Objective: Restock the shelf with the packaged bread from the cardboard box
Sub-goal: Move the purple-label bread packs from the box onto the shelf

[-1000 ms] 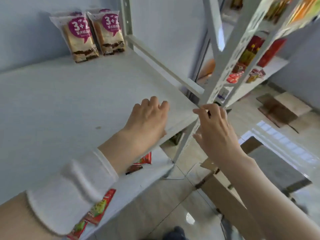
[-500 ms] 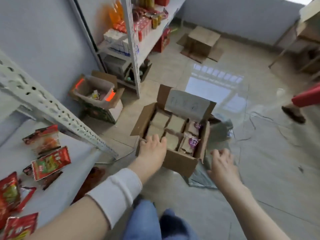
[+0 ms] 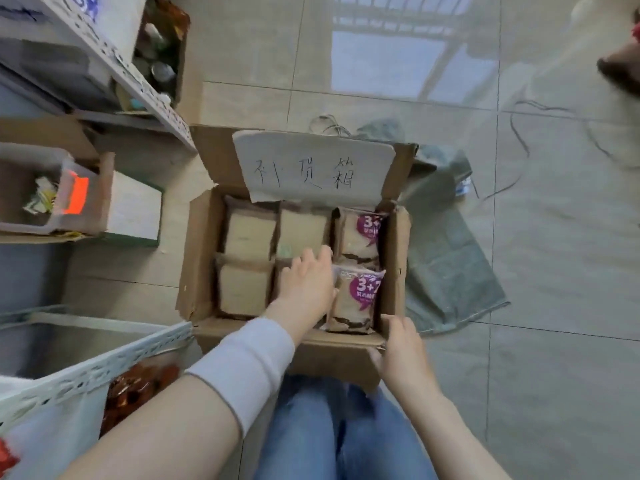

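Note:
An open cardboard box (image 3: 199,258) stands on the floor in front of my knees, with a handwritten paper on its far flap. Inside lie several bread packs: plain-side-up ones (image 3: 249,235) on the left and middle, and two with a purple "3+2" label (image 3: 360,297) on the right. My left hand (image 3: 306,284) reaches into the box, fingers spread over the near middle pack, which it mostly hides. My right hand (image 3: 403,355) grips the box's near right corner. The white shelf (image 3: 100,355) edge shows at lower left.
A second box (image 3: 104,199) with a plastic bin of small items sits on the floor to the left. A grey-green bag (image 3: 446,271) lies right of the bread box. Cables trail over the tiles at the right. Red snack packs (image 3: 135,389) lie on the low shelf.
My view dropped from the shelf top down to the box. My left hand went from the box's near edge into the box; my right hand moved onto the near right corner.

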`<state>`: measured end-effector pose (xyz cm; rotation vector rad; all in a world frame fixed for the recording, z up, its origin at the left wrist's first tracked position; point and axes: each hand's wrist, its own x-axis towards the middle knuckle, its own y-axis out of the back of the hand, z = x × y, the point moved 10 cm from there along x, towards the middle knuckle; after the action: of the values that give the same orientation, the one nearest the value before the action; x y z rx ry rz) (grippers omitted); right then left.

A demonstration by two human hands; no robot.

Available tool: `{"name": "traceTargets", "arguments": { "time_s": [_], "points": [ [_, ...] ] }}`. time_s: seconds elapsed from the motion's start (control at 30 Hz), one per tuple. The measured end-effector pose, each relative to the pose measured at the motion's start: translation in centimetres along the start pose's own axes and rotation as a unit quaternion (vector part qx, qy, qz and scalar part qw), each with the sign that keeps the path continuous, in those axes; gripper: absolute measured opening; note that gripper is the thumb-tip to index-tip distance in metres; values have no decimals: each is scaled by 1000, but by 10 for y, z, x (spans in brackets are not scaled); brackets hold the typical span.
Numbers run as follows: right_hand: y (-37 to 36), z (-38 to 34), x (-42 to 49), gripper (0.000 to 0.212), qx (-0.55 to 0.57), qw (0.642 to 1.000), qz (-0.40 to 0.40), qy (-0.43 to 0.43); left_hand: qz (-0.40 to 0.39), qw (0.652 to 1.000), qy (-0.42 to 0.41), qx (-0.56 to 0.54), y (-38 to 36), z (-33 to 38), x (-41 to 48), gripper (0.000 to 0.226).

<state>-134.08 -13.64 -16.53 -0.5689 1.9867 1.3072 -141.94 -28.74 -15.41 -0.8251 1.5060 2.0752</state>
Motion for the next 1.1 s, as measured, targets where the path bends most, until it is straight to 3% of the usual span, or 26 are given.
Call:
{"name": "traceTargets", "arguments": {
  "time_s": [0.2,0.4,0.57,0.67,0.8,0.93,1.1],
  "points": [
    [-64,25,91,82,154,982,2,-106,38,984,54,-168,-36,-3,127,67],
    [-92,44,103,60,186,970,-20,-157,117,950,97,-273,-46,-6,155,68],
    [-78,44,91,48,218,967,13,-133,76,918,91,-377,-47,-5,143,59],
    [-63,39,79,51,255,961,37,-104,72,904,65,-416,-33,-3,127,52],
    [-36,41,51,46,301,949,70,-68,120,853,52,-505,2,-17,90,46],
    [-7,47,15,36,324,944,59,-25,225,813,43,-535,52,-47,18,33],
    [25,31,-44,24,352,934,11,57,356,736,44,-574,99,-102,-125,28]
  ]
}}
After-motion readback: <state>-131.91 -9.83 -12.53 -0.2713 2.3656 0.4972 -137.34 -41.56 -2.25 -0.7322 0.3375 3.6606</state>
